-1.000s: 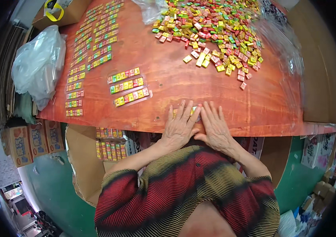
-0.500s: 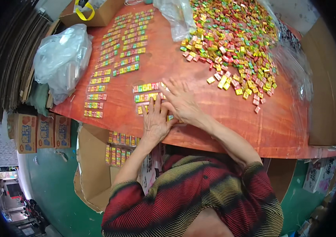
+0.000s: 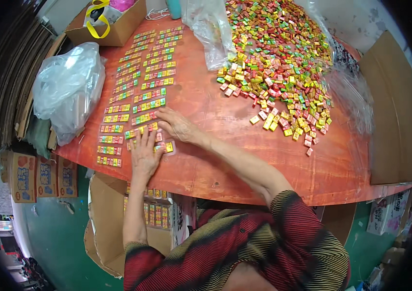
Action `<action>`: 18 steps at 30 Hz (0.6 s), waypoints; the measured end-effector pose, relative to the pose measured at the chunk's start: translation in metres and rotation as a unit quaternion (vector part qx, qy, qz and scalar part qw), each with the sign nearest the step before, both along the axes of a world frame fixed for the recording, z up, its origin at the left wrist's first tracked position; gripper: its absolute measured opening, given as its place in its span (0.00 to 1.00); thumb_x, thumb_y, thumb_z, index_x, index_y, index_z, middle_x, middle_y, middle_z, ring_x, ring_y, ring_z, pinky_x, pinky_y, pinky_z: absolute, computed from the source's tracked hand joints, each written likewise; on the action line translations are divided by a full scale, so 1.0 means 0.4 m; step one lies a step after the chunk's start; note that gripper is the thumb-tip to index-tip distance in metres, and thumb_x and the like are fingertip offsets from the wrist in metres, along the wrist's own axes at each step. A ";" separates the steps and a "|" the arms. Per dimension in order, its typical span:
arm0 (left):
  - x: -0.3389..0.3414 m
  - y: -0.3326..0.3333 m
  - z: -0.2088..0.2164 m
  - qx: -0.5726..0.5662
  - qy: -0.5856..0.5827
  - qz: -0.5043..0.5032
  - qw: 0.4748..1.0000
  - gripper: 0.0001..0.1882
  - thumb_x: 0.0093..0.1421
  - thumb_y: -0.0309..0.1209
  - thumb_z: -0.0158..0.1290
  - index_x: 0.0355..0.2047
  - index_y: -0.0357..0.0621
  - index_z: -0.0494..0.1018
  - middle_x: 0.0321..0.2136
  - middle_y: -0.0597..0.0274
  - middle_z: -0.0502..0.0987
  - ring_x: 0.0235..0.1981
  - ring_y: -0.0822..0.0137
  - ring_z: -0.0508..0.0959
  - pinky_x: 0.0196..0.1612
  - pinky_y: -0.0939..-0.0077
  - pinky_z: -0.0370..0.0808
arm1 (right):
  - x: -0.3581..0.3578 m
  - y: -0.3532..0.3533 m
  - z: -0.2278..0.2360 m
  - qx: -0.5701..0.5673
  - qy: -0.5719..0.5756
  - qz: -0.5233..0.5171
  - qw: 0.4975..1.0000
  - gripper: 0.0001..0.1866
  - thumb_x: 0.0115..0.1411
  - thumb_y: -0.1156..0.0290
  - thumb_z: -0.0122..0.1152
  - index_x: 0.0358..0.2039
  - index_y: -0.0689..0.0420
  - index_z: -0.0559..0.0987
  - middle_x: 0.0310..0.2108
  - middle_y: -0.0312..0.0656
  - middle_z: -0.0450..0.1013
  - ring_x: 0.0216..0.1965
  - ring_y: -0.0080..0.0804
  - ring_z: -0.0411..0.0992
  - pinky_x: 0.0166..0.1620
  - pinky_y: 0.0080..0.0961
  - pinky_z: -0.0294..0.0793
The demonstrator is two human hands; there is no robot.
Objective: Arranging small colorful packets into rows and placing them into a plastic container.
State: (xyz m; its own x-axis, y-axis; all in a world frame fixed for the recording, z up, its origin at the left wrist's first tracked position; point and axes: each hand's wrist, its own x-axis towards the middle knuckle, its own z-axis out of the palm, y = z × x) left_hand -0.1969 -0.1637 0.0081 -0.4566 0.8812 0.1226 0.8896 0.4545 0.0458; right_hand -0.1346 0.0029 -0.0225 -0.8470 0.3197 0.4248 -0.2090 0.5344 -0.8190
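My left hand [image 3: 144, 157] lies with fingers spread over the nearest short rows of small coloured boxes, partly hiding them. My right hand [image 3: 179, 128] is at the right ends of these rows, fingers stretched out and touching them. A row of red and yellow boxes [image 3: 144, 118] shows just beyond my left fingertips. The closest row [image 3: 169, 147], on a clear plastic tray, sticks out to the right of my left thumb. Further rows of boxes [image 3: 149, 104] continue away from my hands, beside a second column of rows [image 3: 112, 128] on the left.
A large heap of loose small boxes [image 3: 283, 63] covers the far right of the red table [image 3: 225, 169]. Plastic bags [image 3: 70, 82] and a carton with a yellow handle [image 3: 113, 31] stand at the left. Below the edge, an open carton [image 3: 106, 213] holds more rows.
Both hands have moved left across the table, sliding the near rows with them. Those rows now join the near end of the right-hand column. The view has shifted slightly.
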 end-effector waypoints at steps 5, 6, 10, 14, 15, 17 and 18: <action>-0.032 -0.026 -0.006 0.043 0.020 -0.015 0.999 0.33 0.55 0.52 0.44 0.56 0.47 0.58 0.59 0.53 0.54 0.60 0.47 0.52 0.57 0.42 0.47 | 0.074 0.162 0.044 0.338 -0.069 -0.121 0.931 0.21 0.58 0.58 0.46 0.48 0.56 0.69 0.52 0.46 0.61 0.58 0.47 0.54 0.57 0.54 0.50; -0.023 -0.023 -0.006 0.057 0.023 -0.018 0.998 0.34 0.55 0.53 0.44 0.56 0.47 0.58 0.59 0.52 0.53 0.60 0.48 0.51 0.58 0.43 0.47 | 0.087 0.209 0.053 0.437 -0.125 -0.165 0.875 0.21 0.58 0.57 0.46 0.49 0.55 0.68 0.52 0.46 0.61 0.58 0.45 0.53 0.57 0.53 0.49; 0.062 0.029 0.000 0.081 0.006 -0.022 0.996 0.34 0.51 0.48 0.50 0.55 0.45 0.59 0.58 0.48 0.52 0.61 0.46 0.49 0.58 0.45 0.45 | 0.151 0.380 0.018 0.478 -0.227 -0.234 0.815 0.21 0.57 0.54 0.46 0.46 0.54 0.69 0.49 0.42 0.62 0.56 0.43 0.55 0.55 0.54 0.52; 0.143 0.100 -0.010 0.079 -0.011 -0.123 0.989 0.31 0.55 0.49 0.45 0.55 0.45 0.59 0.58 0.48 0.53 0.60 0.46 0.50 0.58 0.45 0.47 | 0.231 0.427 0.052 0.507 -0.245 -0.199 0.802 0.18 0.55 0.58 0.48 0.42 0.55 0.70 0.44 0.41 0.65 0.50 0.40 0.60 0.53 0.53 0.54; 0.161 0.120 -0.013 0.078 -0.013 -0.127 0.989 0.31 0.55 0.49 0.45 0.55 0.45 0.59 0.58 0.48 0.53 0.60 0.46 0.50 0.58 0.45 0.47 | 0.260 0.435 0.054 0.504 -0.257 -0.230 0.792 0.17 0.54 0.60 0.49 0.41 0.55 0.71 0.43 0.41 0.65 0.49 0.39 0.61 0.53 0.53 0.54; 0.189 0.165 -0.027 0.091 -0.079 -0.152 0.981 0.30 0.55 0.45 0.48 0.55 0.45 0.59 0.58 0.48 0.53 0.60 0.46 0.51 0.58 0.47 0.48 | 0.315 0.447 0.061 0.498 -0.275 -0.265 0.778 0.16 0.52 0.61 0.51 0.41 0.55 0.71 0.41 0.41 0.66 0.49 0.39 0.61 0.52 0.54 0.54; 0.201 0.188 -0.033 0.096 -0.092 -0.154 0.979 0.29 0.55 0.40 0.49 0.55 0.44 0.59 0.58 0.48 0.53 0.60 0.47 0.51 0.58 0.48 0.50 | 0.344 0.450 0.067 0.490 -0.259 -0.293 0.779 0.16 0.51 0.62 0.52 0.40 0.55 0.71 0.40 0.41 0.66 0.49 0.39 0.61 0.52 0.54 0.55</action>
